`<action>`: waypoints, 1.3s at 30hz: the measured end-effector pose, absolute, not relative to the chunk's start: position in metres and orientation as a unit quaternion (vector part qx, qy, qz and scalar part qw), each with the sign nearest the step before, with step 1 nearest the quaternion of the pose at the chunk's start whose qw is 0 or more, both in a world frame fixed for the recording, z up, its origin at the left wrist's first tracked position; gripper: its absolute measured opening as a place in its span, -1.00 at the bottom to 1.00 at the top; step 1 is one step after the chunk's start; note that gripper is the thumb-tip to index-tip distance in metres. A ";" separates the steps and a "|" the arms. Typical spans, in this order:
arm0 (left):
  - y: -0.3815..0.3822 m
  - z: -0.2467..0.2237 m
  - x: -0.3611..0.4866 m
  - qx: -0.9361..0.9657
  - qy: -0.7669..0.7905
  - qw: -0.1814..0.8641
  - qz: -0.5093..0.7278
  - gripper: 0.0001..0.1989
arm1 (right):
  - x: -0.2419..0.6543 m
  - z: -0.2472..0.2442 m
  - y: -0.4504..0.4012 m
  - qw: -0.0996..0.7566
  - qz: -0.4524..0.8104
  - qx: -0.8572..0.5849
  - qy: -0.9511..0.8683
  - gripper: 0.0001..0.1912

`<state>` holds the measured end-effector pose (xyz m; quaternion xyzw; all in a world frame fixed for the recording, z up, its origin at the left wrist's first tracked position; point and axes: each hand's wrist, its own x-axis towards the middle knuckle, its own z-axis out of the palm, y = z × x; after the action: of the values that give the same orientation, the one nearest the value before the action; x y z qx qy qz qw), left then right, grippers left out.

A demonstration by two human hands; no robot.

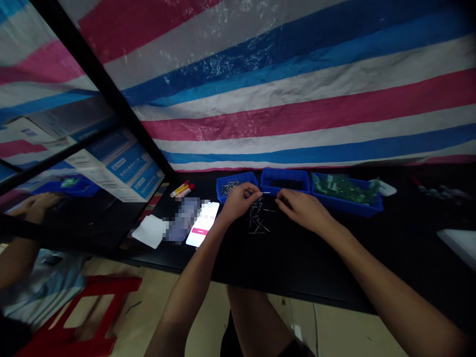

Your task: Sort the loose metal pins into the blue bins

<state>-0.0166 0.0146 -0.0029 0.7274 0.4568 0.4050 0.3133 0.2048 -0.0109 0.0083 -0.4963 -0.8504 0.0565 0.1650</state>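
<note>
A loose pile of thin metal pins (258,216) lies on the black tabletop (297,263), between my hands. My left hand (240,202) pinches a thin metal pin (265,193) whose tip points right. My right hand (301,208) rests just right of the pile, fingers curled low, and I cannot tell whether it holds a pin. Behind my left hand, a blue plastic bin (232,183) holds more pins. A blue bin (285,174) with dark contents stands behind the gap between my hands.
A blue bin of green circuit boards (345,196) stands at the back right. To the left lie a phone (203,224), a pixelated patch (182,219), white paper (150,231) and two markers (181,189). A striped tarp (297,114) hangs behind. A mirror (63,168) stands left; a red stool (82,312) sits below.
</note>
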 end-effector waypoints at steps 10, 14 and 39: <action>0.014 0.000 -0.018 0.711 0.459 0.315 0.430 -0.85 | 0.208 -0.012 -0.003 0.109 0.124 -0.441 -0.882 -0.92; 0.014 0.002 -0.022 0.696 0.528 0.152 0.463 -0.86 | 0.208 -0.017 -0.001 0.097 0.136 -0.429 -0.888 -0.91; 0.009 0.002 -0.016 0.793 0.451 0.292 0.288 -0.58 | 0.200 0.003 -0.011 0.229 0.078 -0.411 -0.879 -0.95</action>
<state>-0.0156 0.0086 0.0020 0.7928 0.4509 0.2877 0.2921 0.2000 -0.0111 0.0033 -0.4111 -0.8790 0.0779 0.2287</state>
